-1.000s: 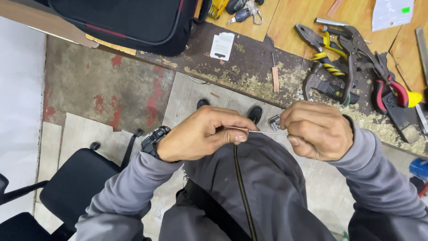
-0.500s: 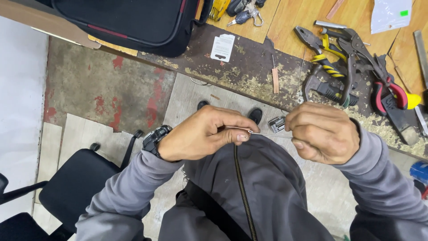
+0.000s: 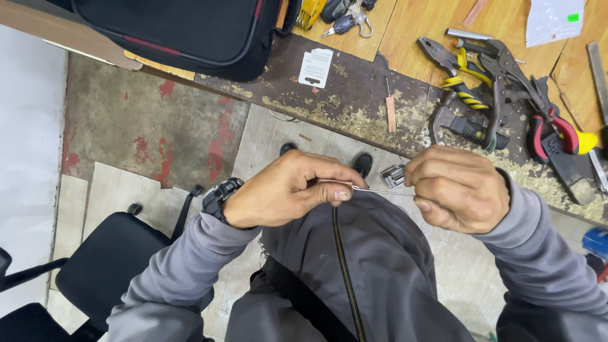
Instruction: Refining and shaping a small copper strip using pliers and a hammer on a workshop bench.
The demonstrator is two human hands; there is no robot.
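My left hand (image 3: 288, 190), with a black wristwatch (image 3: 220, 196) on its wrist, pinches one end of a thin metal wire (image 3: 380, 192) between thumb and forefinger. My right hand (image 3: 457, 187) is closed around the wire's other end, so the wire spans the short gap between the two hands. A small grey metal clip-like piece (image 3: 393, 175) sits just behind the right hand's fingers; whether it is held I cannot tell. Both hands hover over my grey zipped jacket (image 3: 354, 278), right above the top of its zipper.
A workbench edge (image 3: 354, 107) runs across the top, with pliers (image 3: 462, 69) and other hand tools, a red-handled tool (image 3: 557, 133), keys (image 3: 345, 22) and a white tag (image 3: 315, 66). A black bag (image 3: 183, 31) lies at top left. A black chair (image 3: 107, 266) stands at lower left.
Both hands stay close together on the wire. The right hand has shifted slightly and the gap between the hands looks a little wider, showing more of the wire.
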